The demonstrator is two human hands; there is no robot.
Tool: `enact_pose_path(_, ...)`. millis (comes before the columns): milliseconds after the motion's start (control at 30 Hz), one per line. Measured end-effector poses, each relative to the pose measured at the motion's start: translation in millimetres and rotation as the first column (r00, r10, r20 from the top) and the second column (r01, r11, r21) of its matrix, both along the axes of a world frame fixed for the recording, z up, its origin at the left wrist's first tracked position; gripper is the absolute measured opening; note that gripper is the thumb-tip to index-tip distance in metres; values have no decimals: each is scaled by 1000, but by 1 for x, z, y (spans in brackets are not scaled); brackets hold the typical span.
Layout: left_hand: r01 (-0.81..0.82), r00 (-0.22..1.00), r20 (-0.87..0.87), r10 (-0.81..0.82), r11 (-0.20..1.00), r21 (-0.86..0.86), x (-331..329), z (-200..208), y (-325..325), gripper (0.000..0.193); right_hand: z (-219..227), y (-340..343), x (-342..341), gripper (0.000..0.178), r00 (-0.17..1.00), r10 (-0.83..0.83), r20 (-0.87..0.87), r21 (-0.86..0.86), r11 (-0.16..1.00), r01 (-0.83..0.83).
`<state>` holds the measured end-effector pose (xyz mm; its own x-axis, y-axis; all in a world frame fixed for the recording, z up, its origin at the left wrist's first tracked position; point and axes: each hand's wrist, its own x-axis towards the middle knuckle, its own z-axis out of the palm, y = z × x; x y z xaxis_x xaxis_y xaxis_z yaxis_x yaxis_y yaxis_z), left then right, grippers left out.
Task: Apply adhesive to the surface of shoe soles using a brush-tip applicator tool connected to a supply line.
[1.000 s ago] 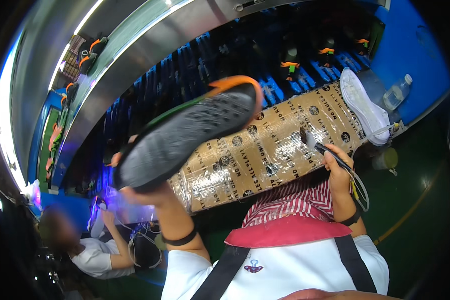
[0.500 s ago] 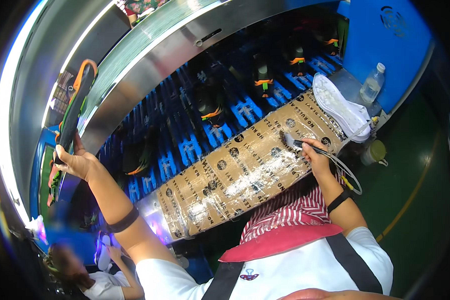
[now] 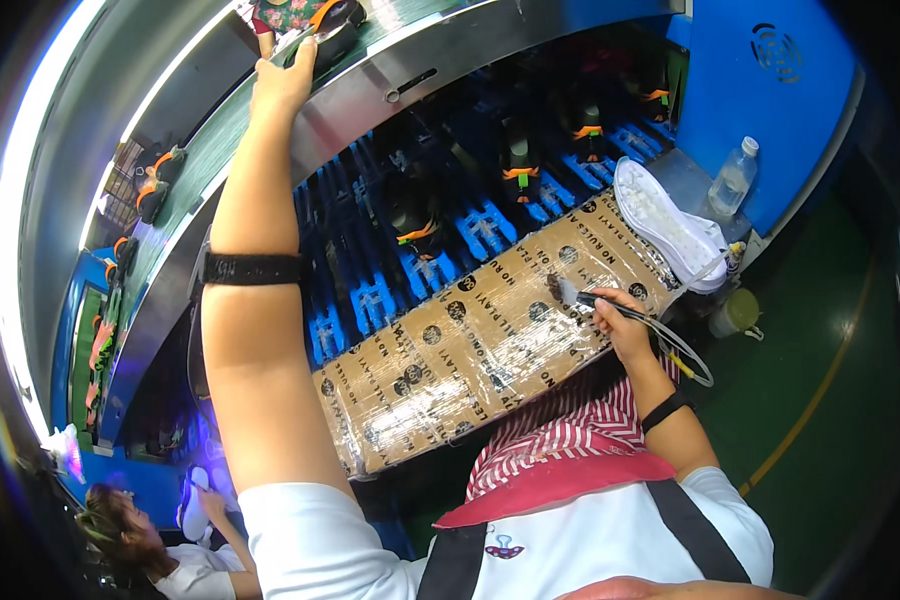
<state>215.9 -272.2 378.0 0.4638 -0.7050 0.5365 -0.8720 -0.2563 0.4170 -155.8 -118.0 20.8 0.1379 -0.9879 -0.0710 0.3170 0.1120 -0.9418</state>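
Note:
My left arm is stretched out to the far side, and my left hand has its thumb and fingers at a black and orange shoe over the green conveyor belt. The shoe is cut off by the dark rim, and part of my grip is hidden. In my right hand is a brush with a dark handle and a thin hose running from it. Its bristles hang just over a cardboard-covered ledge wrapped in clear film; whether they touch it I cannot tell.
Beyond the ledge, black and orange shoes sit among blue holders. A white sole and a clear bottle are at the right. More shoes lie along the belt at left. A co-worker holds a sole at lower left.
My left hand has swung from the left side up to the far belt, where a shoe is at its fingers. My right hand with the brush has shifted slightly left.

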Motion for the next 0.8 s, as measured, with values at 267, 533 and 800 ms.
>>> enact_pose_path(267, -92, 995, 33, 99, 981, -172, 5, -14, 23, 64, -4, -2, -11, 27, 989, -20, 144, 27, 1000, 16)
enact_pose_path(533, -105, 970, 233, 65, 981, 165, 110, -9, 20, 74, -1, -17, -14, 28, 815, 35, 579, 190, 966, -176)
enact_pose_path(800, -40, 962, 259, -81, 902, 430, 141, -2, -10, 70, -19, -26, -14, 27, 755, 77, 652, 183, 950, -254)
